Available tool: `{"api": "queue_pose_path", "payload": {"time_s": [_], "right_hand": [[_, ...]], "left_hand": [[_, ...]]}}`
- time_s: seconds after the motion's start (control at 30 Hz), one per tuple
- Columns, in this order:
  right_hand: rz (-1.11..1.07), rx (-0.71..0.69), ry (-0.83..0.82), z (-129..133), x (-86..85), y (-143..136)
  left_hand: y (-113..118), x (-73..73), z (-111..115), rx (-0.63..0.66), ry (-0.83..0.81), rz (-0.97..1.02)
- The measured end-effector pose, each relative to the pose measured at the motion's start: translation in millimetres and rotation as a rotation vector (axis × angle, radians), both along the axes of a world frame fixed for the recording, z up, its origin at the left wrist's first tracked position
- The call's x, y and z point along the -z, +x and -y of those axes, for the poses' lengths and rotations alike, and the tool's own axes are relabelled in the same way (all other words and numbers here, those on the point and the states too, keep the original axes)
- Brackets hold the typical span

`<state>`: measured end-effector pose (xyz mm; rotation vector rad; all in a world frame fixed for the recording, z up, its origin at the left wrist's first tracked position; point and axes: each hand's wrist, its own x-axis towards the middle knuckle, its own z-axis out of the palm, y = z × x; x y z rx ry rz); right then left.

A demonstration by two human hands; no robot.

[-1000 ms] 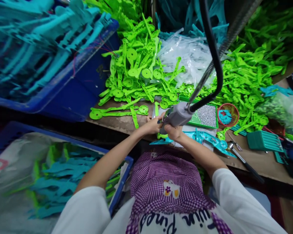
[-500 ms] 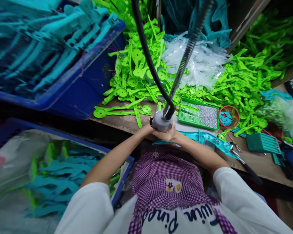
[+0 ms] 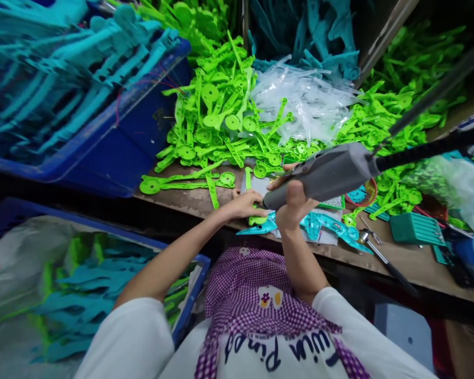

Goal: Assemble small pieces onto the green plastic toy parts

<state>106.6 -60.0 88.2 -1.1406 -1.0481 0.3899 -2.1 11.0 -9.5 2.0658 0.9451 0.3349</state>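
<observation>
My right hand (image 3: 293,204) grips a grey powered screwdriver (image 3: 327,171) that lies tilted, its tip pointing down-left and its black hose and spring cable running off to the right. My left hand (image 3: 246,204) presses down on a small green plastic piece (image 3: 256,220) at the bench's front edge, right beside the tool's tip. A teal plastic part (image 3: 324,225) lies on a white sheet just under and right of my right hand.
Green plastic parts (image 3: 221,126) are heaped across the wooden bench (image 3: 189,199), with clear bags (image 3: 304,102) behind. A blue crate of teal parts (image 3: 63,100) stands left; another bin (image 3: 82,284) sits below. A hammer (image 3: 383,259), a teal tray (image 3: 416,229) and a red basket (image 3: 357,196) lie right.
The screwdriver has swung from standing upright over the piece to lying tilted toward the right, lifted in my right hand. My left hand has stayed on the green piece.
</observation>
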Motion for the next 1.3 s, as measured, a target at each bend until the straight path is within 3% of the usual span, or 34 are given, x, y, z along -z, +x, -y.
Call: {"api": "queue_pose_path", "payload": {"time_s": [0.1, 0.23, 0.33, 0.4, 0.5, 0.63, 0.73, 0.87, 1.0, 1.17, 1.3], "right_hand": [[0.023, 0.014, -0.045, -3, 1.6, 19], [0.127, -0.019, -0.109, -6, 13.0, 51], [0.247, -0.102, -0.15, 1, 9.1, 69], [0.351, -0.104, -0.127, 15, 8.7, 75], [0.569, -0.05, -0.127, 44, 28.1, 68], [0.938, -0.355, -0.341, 64, 78.9, 42], [0.971, -0.432, -0.394, 59, 104.1, 32], [0.928, -0.444, -0.339, 51, 111.4, 38], [0.924, -0.424, -0.327, 52, 113.5, 42], [0.953, -0.438, -0.325, 53, 118.5, 40], [0.974, -0.445, -0.302, 52, 119.2, 41]], "left_hand": [[-7, -5.8, 14, -0.069, 0.082, -0.03], [-19, 5.3, 30, -0.379, 0.136, 0.176], [-30, 15.2, 31, -0.619, -0.033, 0.331], [-38, 15.6, 28, -0.686, -0.189, 0.362], [-44, 7.5, 23, -0.671, -0.368, 0.326], [-40, -8.6, 20, -0.675, -0.539, 0.324], [-34, -18.6, 18, -0.695, -0.668, 0.376], [-26, -23.7, 11, -0.688, -0.748, 0.367], [-20, -23.6, 0, -0.768, -0.738, 0.359], [-15, -26.7, -8, -0.709, -0.859, 0.34], [-10, -25.3, -9, -0.719, -0.856, 0.324]]}}
